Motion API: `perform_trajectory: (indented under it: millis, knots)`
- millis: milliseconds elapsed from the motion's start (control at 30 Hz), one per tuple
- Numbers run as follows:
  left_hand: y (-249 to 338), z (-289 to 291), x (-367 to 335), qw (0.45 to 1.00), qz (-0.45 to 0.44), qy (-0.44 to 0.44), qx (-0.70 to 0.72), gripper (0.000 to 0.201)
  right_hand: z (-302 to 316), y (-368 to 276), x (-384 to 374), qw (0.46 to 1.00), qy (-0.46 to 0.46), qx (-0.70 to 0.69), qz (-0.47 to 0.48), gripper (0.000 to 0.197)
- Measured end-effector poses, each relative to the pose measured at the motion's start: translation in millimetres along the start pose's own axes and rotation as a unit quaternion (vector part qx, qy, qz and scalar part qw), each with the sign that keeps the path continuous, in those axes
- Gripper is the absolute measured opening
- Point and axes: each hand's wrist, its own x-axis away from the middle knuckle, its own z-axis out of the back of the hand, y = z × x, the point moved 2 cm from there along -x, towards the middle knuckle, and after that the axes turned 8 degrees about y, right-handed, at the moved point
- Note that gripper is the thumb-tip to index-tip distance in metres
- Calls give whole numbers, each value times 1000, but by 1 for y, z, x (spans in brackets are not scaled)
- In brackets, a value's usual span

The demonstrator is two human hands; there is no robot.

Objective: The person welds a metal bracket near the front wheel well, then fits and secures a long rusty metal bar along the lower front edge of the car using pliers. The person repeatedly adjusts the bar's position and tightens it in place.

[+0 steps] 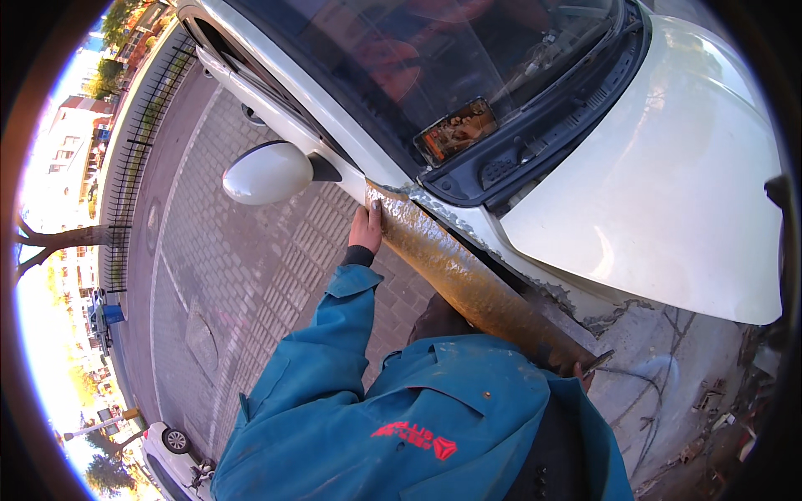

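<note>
1. Left hand – clasped on the upper end of a rusty panel, just below the white mirror.
2. Rusty panel – laid aslant along the car's side, between the windscreen pillar and the raised white hood.
3. Right hand – mostly hidden behind the blue jacket; fingertips seen at the panel's lower end beside a thin metal tool, grip impossible to tell.
4. Paved ground below; black fence well apart.
</note>
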Motion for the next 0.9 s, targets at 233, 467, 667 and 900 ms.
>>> perform_trajectory:
  millis: [233, 467, 667, 900]
  knots:
    - [9, -5, -5, 999, 15, 47, -19, 87, -10, -10, 1, 999, -12, -44, 5, 87]
    - [16, -3, -7, 996, 31, 37, -74, 90, -23, -53, -7, 997, 15, -66, -28, 91]
    - [21, 0, -10, 994, 25, 21, -100, 93, -37, -75, -12, 997, -37, -68, 11, 82]
    - [21, 5, -22, 972, -4, -38, -233, 92, -41, -81, -9, 994, -14, -105, -36, 55]
